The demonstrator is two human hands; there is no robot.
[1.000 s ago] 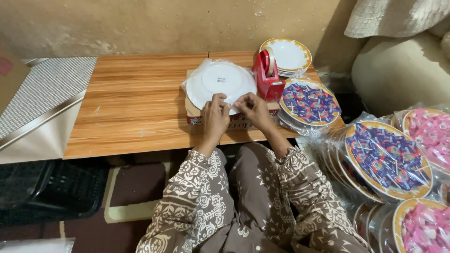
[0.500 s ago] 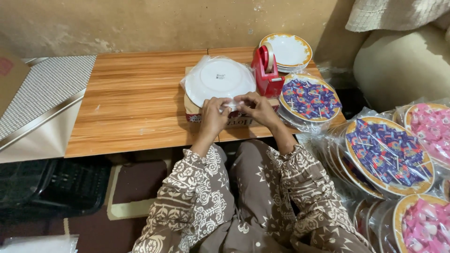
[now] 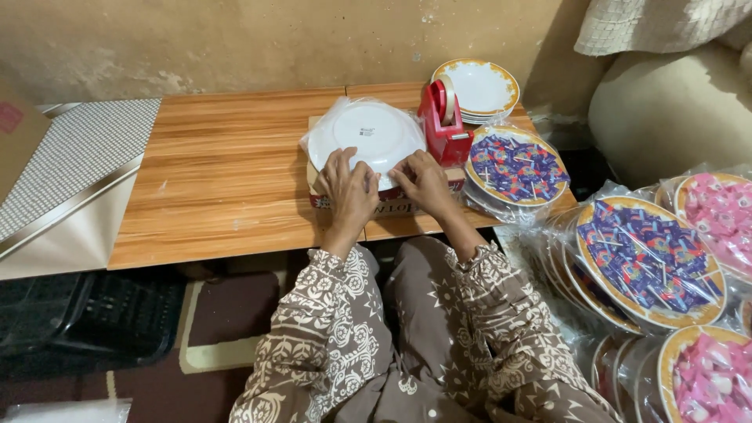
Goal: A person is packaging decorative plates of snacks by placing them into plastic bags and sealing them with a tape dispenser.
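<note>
A white plate (image 3: 366, 133) lies upside down in clear plastic wrap on a flat cardboard box (image 3: 392, 205) at the table's near edge. My left hand (image 3: 346, 192) presses on the plate's near rim, fingers flat on the wrap. My right hand (image 3: 423, 179) rests beside it on the same rim, fingertips pinching the plastic. Both hands almost touch each other. A red tape dispenser (image 3: 444, 125) stands just right of the plate.
A stack of white gold-rimmed plates (image 3: 478, 90) sits at the wooden table's (image 3: 227, 172) back right. Wrapped plates filled with blue sweets (image 3: 517, 166) and pink sweets (image 3: 717, 215) pile up at right. A patterned board (image 3: 70, 168) leans at left.
Both hands have slid slightly toward me along the plate's near rim, folding the plastic wrap down; the view has shifted a little.
</note>
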